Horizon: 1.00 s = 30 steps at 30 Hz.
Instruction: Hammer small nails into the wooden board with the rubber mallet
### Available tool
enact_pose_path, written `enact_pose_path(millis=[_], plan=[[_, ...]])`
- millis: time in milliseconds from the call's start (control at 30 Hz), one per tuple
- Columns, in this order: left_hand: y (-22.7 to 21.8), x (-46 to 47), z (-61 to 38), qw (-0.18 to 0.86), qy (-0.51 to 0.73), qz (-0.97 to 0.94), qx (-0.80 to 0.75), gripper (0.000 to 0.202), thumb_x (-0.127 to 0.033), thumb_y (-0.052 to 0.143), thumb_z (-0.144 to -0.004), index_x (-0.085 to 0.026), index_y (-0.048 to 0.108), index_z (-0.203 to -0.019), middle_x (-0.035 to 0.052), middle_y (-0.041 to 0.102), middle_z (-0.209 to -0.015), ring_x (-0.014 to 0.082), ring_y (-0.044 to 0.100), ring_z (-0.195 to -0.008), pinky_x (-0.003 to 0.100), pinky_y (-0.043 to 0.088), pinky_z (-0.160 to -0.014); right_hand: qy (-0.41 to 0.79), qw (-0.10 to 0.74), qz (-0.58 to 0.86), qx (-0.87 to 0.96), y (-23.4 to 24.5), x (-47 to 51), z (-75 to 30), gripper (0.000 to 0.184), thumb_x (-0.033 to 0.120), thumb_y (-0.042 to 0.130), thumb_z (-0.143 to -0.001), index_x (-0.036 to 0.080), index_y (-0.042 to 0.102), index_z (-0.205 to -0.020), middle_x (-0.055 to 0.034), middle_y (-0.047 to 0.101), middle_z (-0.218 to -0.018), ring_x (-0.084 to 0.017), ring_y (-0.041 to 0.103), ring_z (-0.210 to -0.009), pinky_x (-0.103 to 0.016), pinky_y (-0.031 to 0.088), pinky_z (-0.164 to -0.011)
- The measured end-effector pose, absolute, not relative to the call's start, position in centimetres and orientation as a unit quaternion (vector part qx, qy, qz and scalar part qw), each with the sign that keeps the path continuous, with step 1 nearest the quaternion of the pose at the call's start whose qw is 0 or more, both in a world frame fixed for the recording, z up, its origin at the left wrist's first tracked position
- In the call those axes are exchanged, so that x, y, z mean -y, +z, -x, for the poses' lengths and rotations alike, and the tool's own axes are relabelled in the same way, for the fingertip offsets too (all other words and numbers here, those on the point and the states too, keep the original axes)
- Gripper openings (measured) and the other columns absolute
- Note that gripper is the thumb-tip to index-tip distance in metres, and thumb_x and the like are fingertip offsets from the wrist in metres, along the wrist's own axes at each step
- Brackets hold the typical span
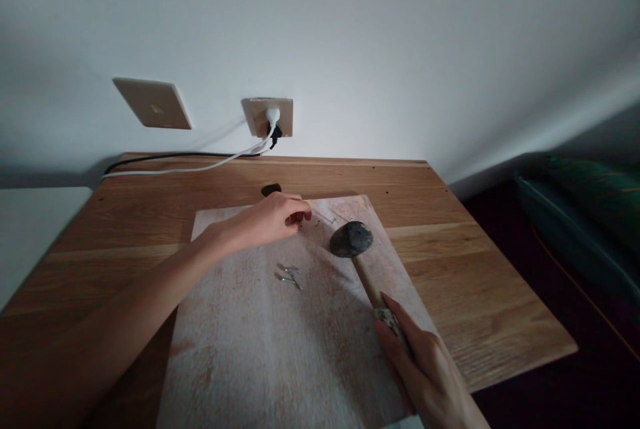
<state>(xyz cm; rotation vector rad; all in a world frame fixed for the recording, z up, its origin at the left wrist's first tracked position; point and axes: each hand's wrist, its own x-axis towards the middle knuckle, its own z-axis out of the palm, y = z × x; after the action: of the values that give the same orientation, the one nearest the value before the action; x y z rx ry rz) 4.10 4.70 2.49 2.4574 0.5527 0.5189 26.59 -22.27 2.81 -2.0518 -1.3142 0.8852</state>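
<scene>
My left hand (267, 219) reaches over the far end of a whitewashed wooden board (260, 356), its fingers curled and pinched together close to the surface. Whether they hold something is hidden. A few thin metal nails (325, 219) lie just beyond those fingertips, and a small cluster of nails (290, 277) lies nearer the board's middle. My right hand (417, 362) grips the wrapped wooden handle (367, 282) of a hammer, whose dark, rounded head (351, 239) rests on the board. A small dark object (271, 189) sits just behind the board.
The board lies on an oak-coloured wooden table (475, 282). Black and white cables (185, 166) run along its back edge to a wall socket (267, 117). A white surface (35, 236) adjoins the table's left side; a dark green padded item (575, 216) lies beyond the right.
</scene>
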Motion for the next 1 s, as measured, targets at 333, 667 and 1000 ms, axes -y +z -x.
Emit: enact_pose_path(millis=[333,667,1000], plan=[[2.6,-4.5,-4.2,0.282,0.191,-0.918,-0.204,0.021,-0.002,0.056,-0.080,-0.018,0.070,-0.083,0.0006,0.072,-0.079,0.0133,0.064,-0.070,0.026,0.045,-0.069,0.323,0.258,0.769,0.487,2.9,22.3,-26.5,0.071,0.066,0.047,-0.105,0.012,0.069,-0.145,-0.0029,0.077,-0.071,-0.026,0.075,-0.070,-0.031,0.056,-0.065],[0.3,-4.0,-4.8,0.315,0.248,-0.891,-0.213,0.021,-0.005,0.062,-0.088,-0.017,0.075,-0.099,0.0053,0.080,-0.097,0.0178,0.073,-0.086,0.030,0.054,-0.079,0.314,0.253,0.766,0.501,3.1,22.2,-26.6,0.071,0.066,0.050,-0.105,0.011,0.070,-0.144,-0.0009,0.075,-0.068,-0.023,0.072,-0.063,-0.030,0.056,-0.061],[-1.4,-4.1,-4.1,0.312,0.290,-0.878,-0.221,0.016,-0.010,0.067,-0.092,-0.019,0.080,-0.096,0.0081,0.079,-0.103,0.0204,0.075,-0.095,0.036,0.059,-0.089,0.316,0.301,0.762,0.479,3.6,21.6,-26.1,0.065,0.067,0.058,-0.101,0.016,0.075,-0.138,-0.0061,0.079,-0.075,-0.025,0.077,-0.070,-0.029,0.060,-0.059]])
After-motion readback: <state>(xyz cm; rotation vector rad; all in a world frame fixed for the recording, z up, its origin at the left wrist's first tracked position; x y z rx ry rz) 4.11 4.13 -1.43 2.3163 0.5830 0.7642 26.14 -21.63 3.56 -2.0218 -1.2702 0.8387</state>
